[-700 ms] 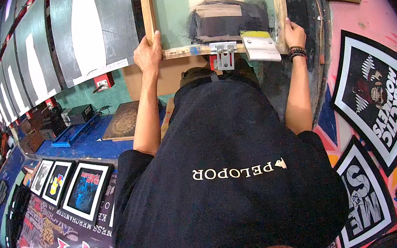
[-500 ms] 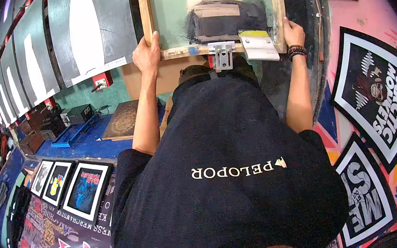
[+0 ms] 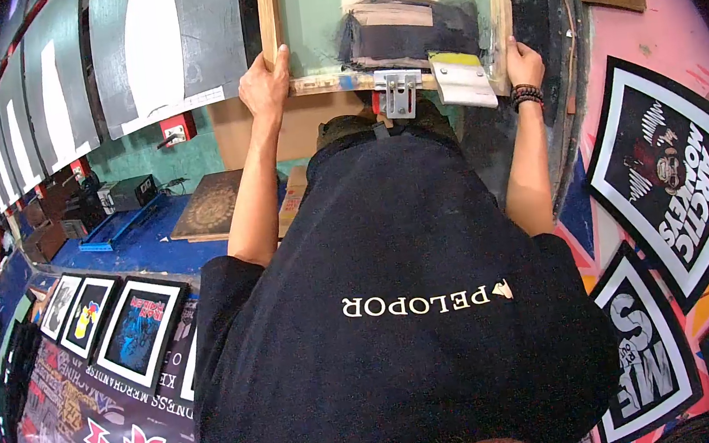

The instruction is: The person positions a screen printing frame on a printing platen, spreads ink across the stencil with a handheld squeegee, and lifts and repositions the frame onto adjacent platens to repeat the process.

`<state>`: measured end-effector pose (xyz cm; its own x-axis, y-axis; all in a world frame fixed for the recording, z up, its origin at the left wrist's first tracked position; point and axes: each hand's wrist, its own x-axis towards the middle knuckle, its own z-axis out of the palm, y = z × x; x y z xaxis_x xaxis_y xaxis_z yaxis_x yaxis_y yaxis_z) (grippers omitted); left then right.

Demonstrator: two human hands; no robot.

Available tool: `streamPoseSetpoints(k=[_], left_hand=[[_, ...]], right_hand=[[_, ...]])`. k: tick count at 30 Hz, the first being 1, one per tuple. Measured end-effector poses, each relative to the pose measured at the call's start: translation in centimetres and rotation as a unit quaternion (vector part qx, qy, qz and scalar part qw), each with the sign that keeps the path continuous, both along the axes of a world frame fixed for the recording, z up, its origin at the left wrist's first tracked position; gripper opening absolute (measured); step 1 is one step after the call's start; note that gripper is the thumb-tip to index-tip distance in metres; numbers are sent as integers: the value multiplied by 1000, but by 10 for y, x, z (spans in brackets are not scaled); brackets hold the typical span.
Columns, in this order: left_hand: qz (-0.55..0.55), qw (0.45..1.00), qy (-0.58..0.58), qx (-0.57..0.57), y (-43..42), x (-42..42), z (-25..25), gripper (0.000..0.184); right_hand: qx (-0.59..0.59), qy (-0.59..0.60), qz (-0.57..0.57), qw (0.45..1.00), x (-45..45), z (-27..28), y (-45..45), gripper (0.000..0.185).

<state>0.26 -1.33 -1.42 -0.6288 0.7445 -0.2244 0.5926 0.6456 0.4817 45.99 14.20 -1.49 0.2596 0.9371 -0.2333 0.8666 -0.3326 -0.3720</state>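
Observation:
A wood-framed printing screen with greenish mesh is right in front of me. My left hand is wrapped round its left rail near the lower corner, thumb on top. At the lower right corner, my right hand grips the opposite rail, a dark bead bracelet on the wrist. Black ink is smeared over the lower mesh, and a pale long shape shows above it. A squeegee with a metal holder and a yellow-green edge rests on the near rail. Beside it, a metal clamp sits at the middle of that rail.
Dark boards with white shapes line up to the left, above red brackets. Below them, a brown panel and a blue metal frame lie on a blue surface. Framed prints hang on the pink wall at right.
The view has tilted slightly, shifting the surroundings a little. Both hands keep their hold on the screen's rails, and the squeegee remains on the near rail.

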Motion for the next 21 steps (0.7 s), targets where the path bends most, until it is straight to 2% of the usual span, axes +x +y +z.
streamPoseSetpoints(k=[6, 8, 10, 12, 13, 15, 21], left_hand=[[19, 999, -18, 22, 0, 5, 1, 60], [21, 1000, -7, 12, -1, 6, 1, 61], [43, 999, -13, 31, -5, 5, -16, 61], [60, 997, -21, 51, -5, 7, -19, 61], [62, 997, -29, 39, -4, 7, -14, 61], [65, 997, -41, 28, -2, 10, -7, 61], [81, 995, -55, 29, -2, 12, -4, 60]], right_hand=[[-2, -10, 27, 1000, -5, 17, -14, 55], [43, 57, 73, 995, -12, 48, -38, 57], [76, 69, 239, 966, -12, 74, -61, 63], [56, 33, 362, 930, -35, 114, -87, 70], [51, 30, 405, 912, -40, 113, -93, 79], [58, 24, 431, 900, -48, 103, -100, 69], [60, -27, 455, 888, -65, 82, -80, 67]])
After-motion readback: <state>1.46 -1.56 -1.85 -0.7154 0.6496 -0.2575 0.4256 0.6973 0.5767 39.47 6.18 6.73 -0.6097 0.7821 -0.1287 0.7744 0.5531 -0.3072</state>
